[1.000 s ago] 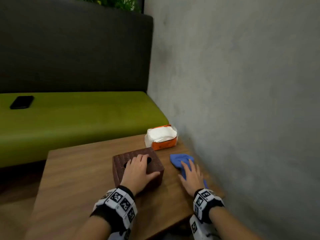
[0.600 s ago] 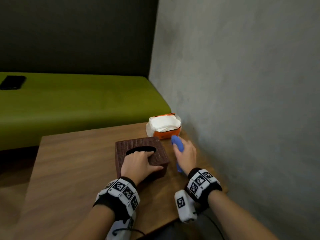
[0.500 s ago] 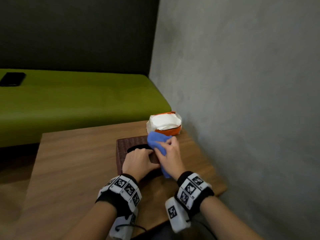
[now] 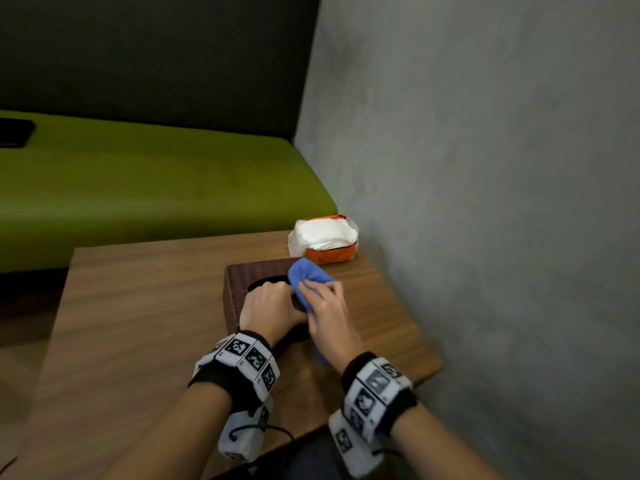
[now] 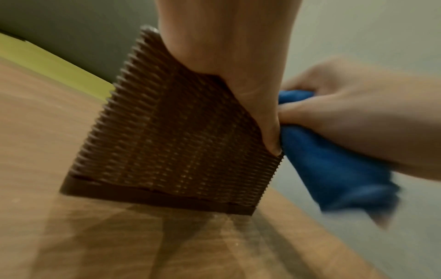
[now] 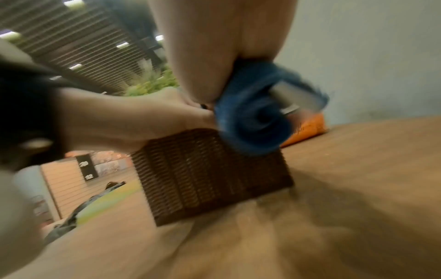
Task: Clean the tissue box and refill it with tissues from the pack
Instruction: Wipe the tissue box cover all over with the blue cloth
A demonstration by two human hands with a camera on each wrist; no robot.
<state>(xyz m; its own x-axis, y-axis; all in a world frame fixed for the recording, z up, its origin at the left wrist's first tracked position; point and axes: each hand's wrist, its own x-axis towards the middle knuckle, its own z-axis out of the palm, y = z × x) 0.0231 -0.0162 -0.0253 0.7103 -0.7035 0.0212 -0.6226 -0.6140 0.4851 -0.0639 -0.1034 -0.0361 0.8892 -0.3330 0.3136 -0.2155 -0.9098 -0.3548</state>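
Note:
A brown woven tissue box [image 4: 242, 282] [image 5: 171, 143] [image 6: 210, 173] stands on the wooden table [image 4: 138, 323]. My left hand [image 4: 270, 306] grips its near top edge, thumb down the right side. My right hand [image 4: 325, 306] holds a bunched blue cloth [image 4: 308, 275] [image 5: 334, 169] [image 6: 253, 120] on the box's top right, beside the oval opening. Behind the box, near the wall, lies the open orange tissue pack [image 4: 325, 240] [image 6: 307, 130] with white tissues showing.
A grey wall [image 4: 485, 202] runs close along the table's right edge. Behind the table is a green bench [image 4: 156, 188] with a black phone [image 4: 14, 131] at its far left. The table's left half is bare wood.
My right hand picked the blue cloth up from the table and brought it left onto the top of the box. My left hand stayed on the box.

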